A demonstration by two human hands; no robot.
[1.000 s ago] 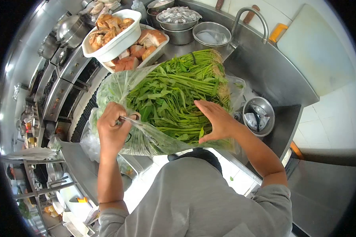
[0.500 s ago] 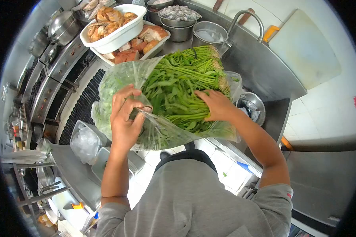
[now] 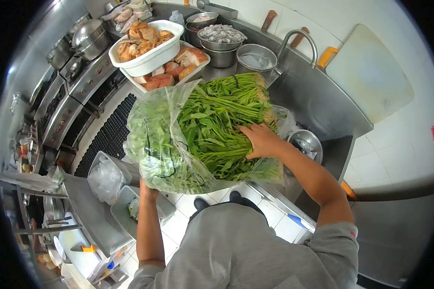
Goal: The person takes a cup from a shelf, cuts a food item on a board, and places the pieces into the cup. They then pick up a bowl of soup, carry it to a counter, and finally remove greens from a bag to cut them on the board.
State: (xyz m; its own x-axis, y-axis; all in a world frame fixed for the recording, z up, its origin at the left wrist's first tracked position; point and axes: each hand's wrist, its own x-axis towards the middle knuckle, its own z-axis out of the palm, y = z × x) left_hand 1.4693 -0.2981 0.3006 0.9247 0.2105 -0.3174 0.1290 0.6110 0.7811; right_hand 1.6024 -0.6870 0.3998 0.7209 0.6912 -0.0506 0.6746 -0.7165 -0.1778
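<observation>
A big clear plastic bag (image 3: 152,164) of long-stemmed leafy greens (image 3: 212,115) lies at the sink's edge, its mouth folded back. The pale root ends (image 3: 265,98) of the bunches point to the back right. My right hand (image 3: 263,140) presses into the stems on the right side, thumb and fingers curled about some of them. Beneath the bag's near left corner is my left hand (image 3: 148,190). Only its wrist end shows; the fingers are hidden under the bag.
Behind the greens stand a white tub of cooked chicken (image 3: 152,48), a tray of meat pieces (image 3: 193,58) and metal pots (image 3: 222,53). A curved tap (image 3: 299,36) and a steel bowl (image 3: 307,144) are to the right. Plastic bins (image 3: 123,207) stand at left.
My left hand has let go of the bag's upper edge and moved down underneath its near left side. The bag's left part now bulges in view. My right hand stays on the stems.
</observation>
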